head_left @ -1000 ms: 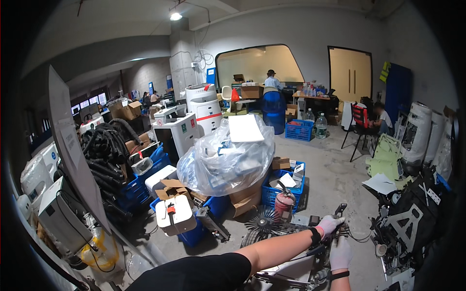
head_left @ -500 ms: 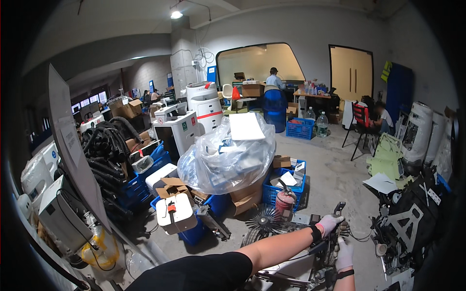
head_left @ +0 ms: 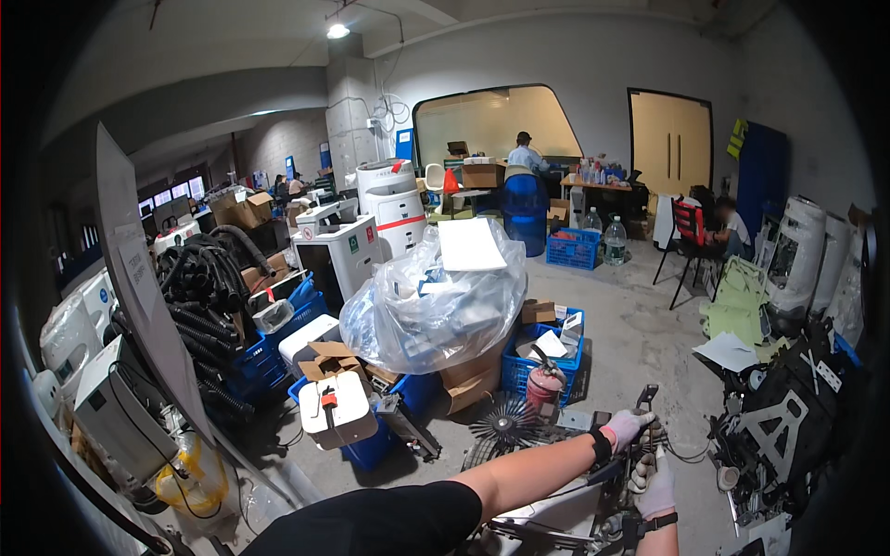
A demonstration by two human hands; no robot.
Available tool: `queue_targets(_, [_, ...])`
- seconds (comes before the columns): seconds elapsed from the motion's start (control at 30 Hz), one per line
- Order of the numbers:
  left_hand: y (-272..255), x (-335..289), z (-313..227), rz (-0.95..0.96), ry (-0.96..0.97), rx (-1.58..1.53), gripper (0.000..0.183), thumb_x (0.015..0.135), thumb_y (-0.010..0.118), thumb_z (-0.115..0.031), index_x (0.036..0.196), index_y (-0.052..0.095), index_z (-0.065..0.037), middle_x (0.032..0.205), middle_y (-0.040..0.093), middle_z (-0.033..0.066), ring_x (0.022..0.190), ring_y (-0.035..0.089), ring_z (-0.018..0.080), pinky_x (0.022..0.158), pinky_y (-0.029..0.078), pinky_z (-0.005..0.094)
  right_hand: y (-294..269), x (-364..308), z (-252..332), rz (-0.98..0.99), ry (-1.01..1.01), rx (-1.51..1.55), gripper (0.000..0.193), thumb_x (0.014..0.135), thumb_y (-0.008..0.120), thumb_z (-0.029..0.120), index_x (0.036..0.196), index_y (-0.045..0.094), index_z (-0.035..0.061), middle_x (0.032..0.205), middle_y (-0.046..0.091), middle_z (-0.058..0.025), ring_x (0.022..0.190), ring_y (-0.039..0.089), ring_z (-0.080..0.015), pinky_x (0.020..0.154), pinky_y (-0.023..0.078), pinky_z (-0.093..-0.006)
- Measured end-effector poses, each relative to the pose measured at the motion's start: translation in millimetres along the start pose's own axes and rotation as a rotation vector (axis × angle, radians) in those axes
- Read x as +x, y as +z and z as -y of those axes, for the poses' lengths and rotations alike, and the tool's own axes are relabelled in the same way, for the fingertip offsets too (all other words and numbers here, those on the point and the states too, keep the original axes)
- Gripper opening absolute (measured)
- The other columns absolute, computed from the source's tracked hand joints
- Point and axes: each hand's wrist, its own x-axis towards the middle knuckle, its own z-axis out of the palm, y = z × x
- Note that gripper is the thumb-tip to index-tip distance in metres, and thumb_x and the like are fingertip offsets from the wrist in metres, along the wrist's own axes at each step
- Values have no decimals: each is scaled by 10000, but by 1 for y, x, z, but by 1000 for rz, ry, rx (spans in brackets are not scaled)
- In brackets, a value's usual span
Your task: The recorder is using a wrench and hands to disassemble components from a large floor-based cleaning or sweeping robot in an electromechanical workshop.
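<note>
At the near left I record a thin, pale, flat panel (head_left: 144, 287) standing at a lean. To its right I note a tangled heap of black ribbed hoses (head_left: 199, 292), then a smooth white box (head_left: 338, 410) with rounded corners and a red patch on top. In the middle I find a bulging bag (head_left: 431, 329) of clear, crinkled plastic, with white sheets (head_left: 471, 244) lying on it. Nearer, I observe a round black brush (head_left: 503, 423) with radiating bristles beside a red fire extinguisher (head_left: 544, 387), a cylinder in front of a blue plastic crate (head_left: 515, 373).

The machine assembly (head_left: 547, 517), with its pale, smooth panel and dark metal parts, lies at the near right, under the outstretched left arm. The left hand (head_left: 626, 430), in a pale fabric glove, has its fingers bent against a dark upright piece (head_left: 648, 396); I cannot tell how firmly it grips. The right hand (head_left: 656, 484), likewise gloved, is just nearer, fingers curled; I cannot tell what they pinch. Farther right I note a silvery, A-shaped plate (head_left: 783, 428) on black parts.
</note>
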Motion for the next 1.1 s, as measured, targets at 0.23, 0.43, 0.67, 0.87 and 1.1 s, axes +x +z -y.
queue_targets(0.23, [-11, 19, 8, 69, 18, -12, 224, 980, 546, -232, 1057, 632, -40, 933, 681, 40, 773, 629, 121, 682, 519, 294, 5, 11, -2, 182, 18, 137, 290, 953, 528, 405, 861, 567, 133, 635, 541, -37, 424, 456, -178, 365, 349, -310])
queue_targets(0.43, [-10, 20, 5, -18, 59, 200, 208, 949, 589, -204, 972, 659, -10, 858, 682, 75, 694, 646, 163, 597, 507, 303, 11, -5, -9, -395, -808, -1331, 365, 903, 576, 427, 780, 575, 82, 671, 601, -109, 590, 587, -304, 519, 451, -411])
queue_targets(0.67, [-9, 23, 18, 130, -45, -66, 184, 992, 520, -206, 1087, 582, -62, 1000, 673, 55, 867, 658, 159, 736, 548, 328, -12, 9, -10, -273, -227, -776, 488, 915, 525, 543, 745, 581, 89, 582, 548, -44, 491, 564, -226, 438, 428, -369])
queue_targets(0.87, [-16, 25, 19, 108, 2, 15, 248, 973, 554, -224, 1092, 610, -13, 948, 671, 62, 786, 649, 155, 699, 538, 307, 2, 0, 0, -519, -875, -1525, 342, 865, 668, 347, 786, 569, 29, 558, 503, -33, 557, 579, -231, 561, 469, -369])
queue_targets(1.1, [-12, 20, 18, 52, 55, 47, 246, 974, 556, -239, 1123, 621, -55, 964, 668, 25, 789, 630, 112, 705, 521, 286, -3, -1, 4, -209, -238, -551, 447, 955, 492, 495, 810, 591, 83, 560, 512, -19, 439, 507, -182, 405, 400, -346])
